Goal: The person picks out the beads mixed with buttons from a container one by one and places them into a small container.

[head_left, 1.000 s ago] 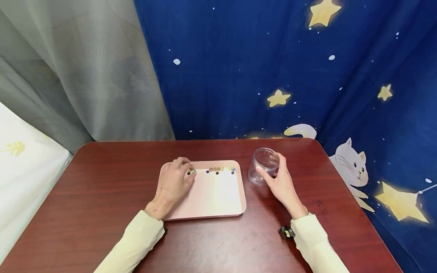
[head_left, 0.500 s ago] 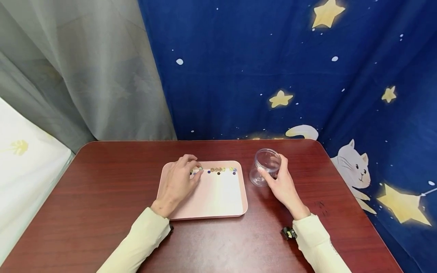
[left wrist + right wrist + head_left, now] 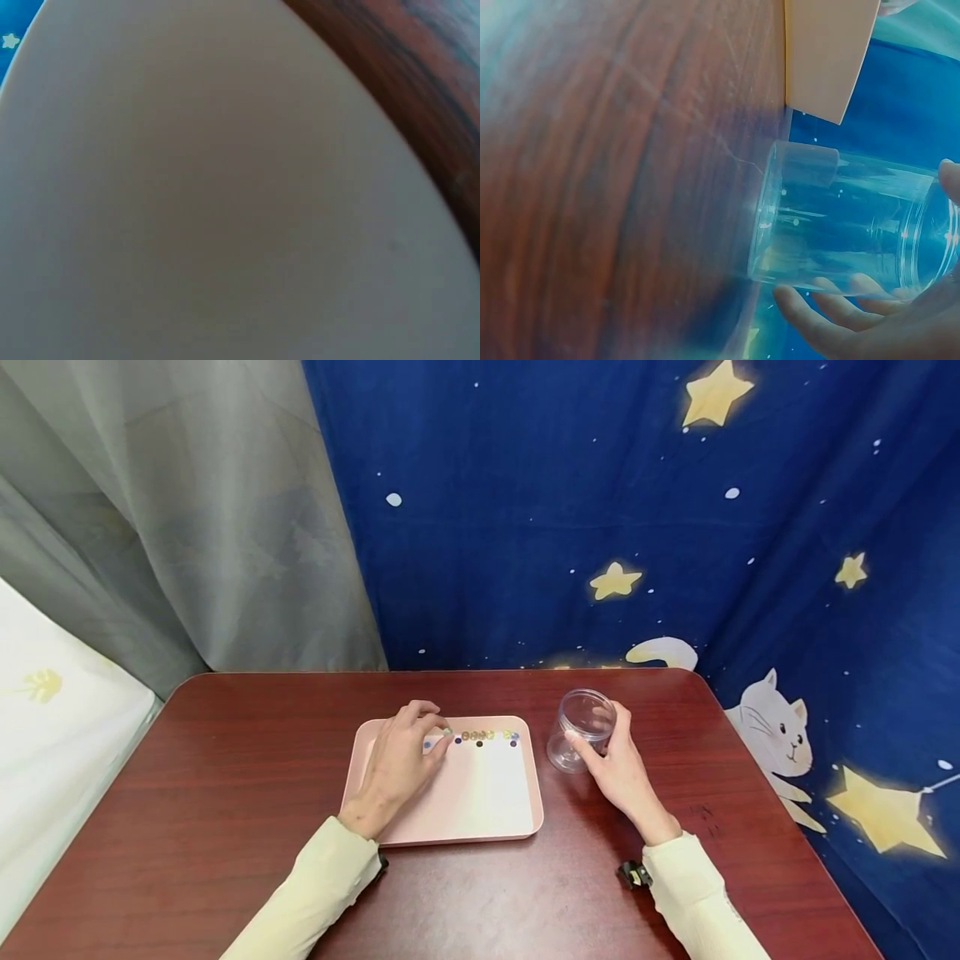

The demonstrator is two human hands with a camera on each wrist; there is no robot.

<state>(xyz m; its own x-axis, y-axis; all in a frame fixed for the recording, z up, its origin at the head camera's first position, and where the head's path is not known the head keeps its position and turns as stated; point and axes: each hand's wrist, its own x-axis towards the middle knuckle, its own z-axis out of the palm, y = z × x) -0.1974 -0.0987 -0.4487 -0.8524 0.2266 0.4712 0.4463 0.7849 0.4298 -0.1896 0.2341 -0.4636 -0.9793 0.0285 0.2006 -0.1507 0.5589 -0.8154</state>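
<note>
My left hand [image 3: 397, 760] reaches over the left part of the pink tray [image 3: 536, 793]. Thumb and forefinger pinch a small greenish glass marble [image 3: 447, 731], mostly hidden by the fingertips. Along the tray's far side lie several more marbles [image 3: 480, 735], amber, yellowish and blue, with dark round spots just in front of them. To the right of the tray stands a clear open-topped jar [image 3: 570, 752]. My right hand [image 3: 618, 768] grips it from the right, thumb on the near side; the right wrist view shows fingers along the jar wall [image 3: 840, 217].
Both things rest on a dark red-brown wooden table [image 3: 225, 760]. Behind its far edge hang a grey curtain [image 3: 225, 527] and a blue star-patterned curtain [image 3: 487, 527]. The pale tray wall [image 3: 225, 187] fills most of the left wrist view.
My left hand has moved slightly right over the tray, thumb and forefinger closing together on the greenish marble. The right hand and the jar keep their place.
</note>
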